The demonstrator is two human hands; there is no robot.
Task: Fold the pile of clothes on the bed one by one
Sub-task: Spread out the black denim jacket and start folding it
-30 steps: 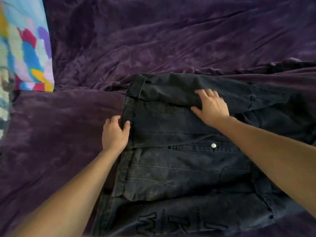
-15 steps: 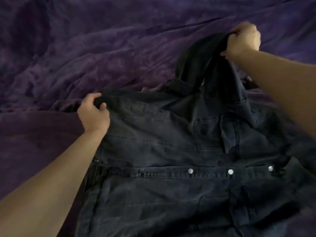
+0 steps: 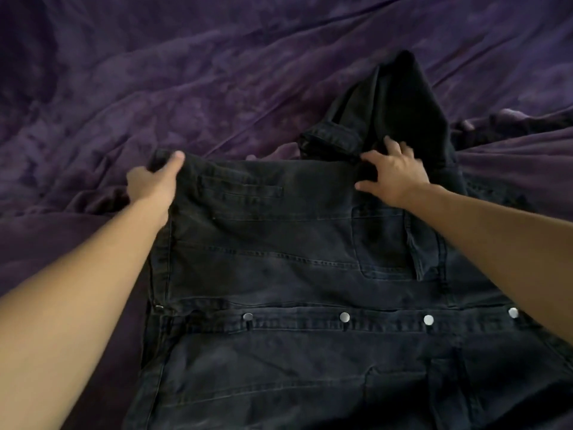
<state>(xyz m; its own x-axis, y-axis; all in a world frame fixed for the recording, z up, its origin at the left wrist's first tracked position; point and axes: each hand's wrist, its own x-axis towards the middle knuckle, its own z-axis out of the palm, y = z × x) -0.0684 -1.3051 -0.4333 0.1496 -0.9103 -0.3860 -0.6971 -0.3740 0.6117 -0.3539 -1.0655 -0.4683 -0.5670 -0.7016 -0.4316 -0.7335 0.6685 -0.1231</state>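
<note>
Here's the left hand (image 3: 152, 184) pinching the far-left corner of the black denim jacket (image 3: 294, 259), thumb on top, the other fingers tucked under the edge and out of sight. Over on the right, the right hand (image 3: 393, 178) lies with fingers spread on the jacket's far edge, right at the root of the long black sleeve (image 3: 397, 97). It's a touch blurred, but nothing looks gripped.

The jacket lies front up across the near middle of the rumpled purple velvet-covered bed (image 3: 186, 72), its row of round silver snap buttons (image 3: 344, 317) running left to right. The sleeve humps up beyond it at the far right, with its banded cuff (image 3: 331, 138) lying toward the left.

My read is that this is the squaring-up before the sleeve gets folded in. To do it well, hold that left corner taut, press flat with the right palm, and draw the far edge into one straight line before laying the sleeve across the panel. Denim is stiff, heavy and thick at the seams, so it should hold a crease but bulk up at the cuff and the square chest pocket (image 3: 381, 243). The soft plush underneath will likely bunch if dragged, so lift rather than slide, and fold clear of those hard snaps.
</note>
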